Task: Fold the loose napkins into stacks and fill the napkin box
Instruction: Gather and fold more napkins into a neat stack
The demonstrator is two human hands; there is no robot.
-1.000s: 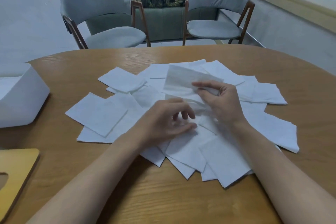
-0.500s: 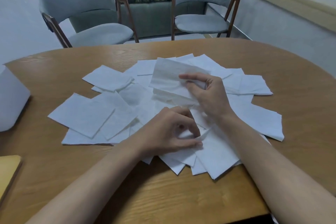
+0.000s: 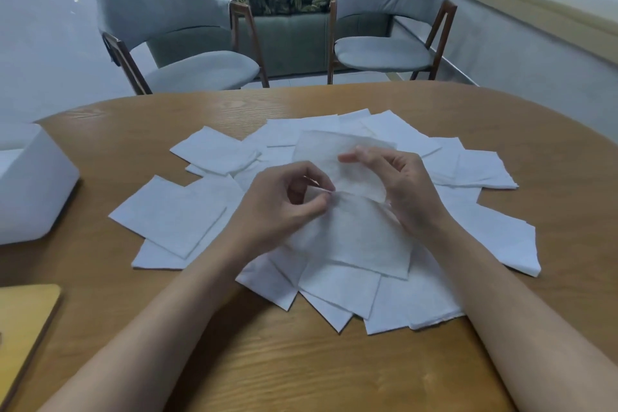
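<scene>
Several loose white napkins (image 3: 174, 214) lie spread in an overlapping heap across the middle of the wooden table (image 3: 301, 361). Above the heap, both hands hold one thin unfolded napkin (image 3: 351, 234). My left hand (image 3: 284, 207) pinches its left edge at the crease between thumb and forefinger. My right hand (image 3: 401, 184) grips its right side, with the upper half (image 3: 327, 150) raised and bent back over the fingers. The white napkin box (image 3: 33, 187) stands at the table's left edge, partly cut off by the frame.
A flat yellowish wooden board (image 3: 23, 321), perhaps the box lid, lies at the near left corner. Two grey upholstered chairs (image 3: 174, 40) (image 3: 384, 23) stand beyond the far edge of the table. A low ledge (image 3: 535, 0) runs along the right.
Both hands have lifted one napkin off the heap and opened it out; the left hand rose from the pile and now pinches its edge. The camera tilted up slightly.
</scene>
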